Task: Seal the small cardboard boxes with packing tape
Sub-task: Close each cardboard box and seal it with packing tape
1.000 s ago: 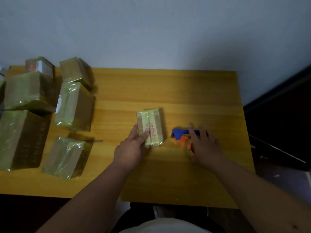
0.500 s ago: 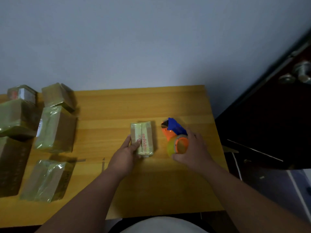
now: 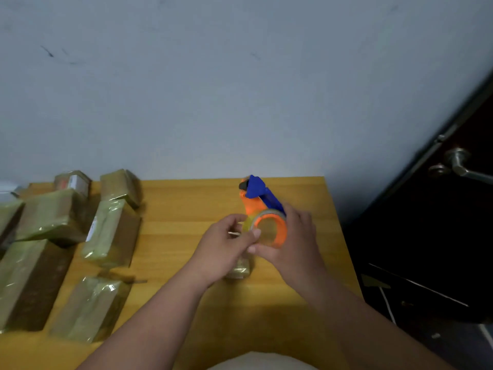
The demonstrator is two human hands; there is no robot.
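1. the step in hand looks like freeing the tape's loose end from the orange-and-blue plastic tape dispenser (image 3: 262, 209). best to peel slowly and keep the strip flat, so it doesn't fold and stick to itself.
2. the small tape-wrapped cardboard box (image 3: 238, 268) lies on the yellow wooden table (image 3: 186, 209), mostly hidden under both wrists; lower the strip along its seam.
3. right hand (image 3: 289, 244) is wrapped round the dispenser's roll, holding it up off the table, blue end pointing away.
4. left hand (image 3: 226, 247) reaches across, thumb and fingertips pinching at the roll's edge.
5. a cluster of wrapped brown boxes (image 3: 109, 233) sits well apart, far left.
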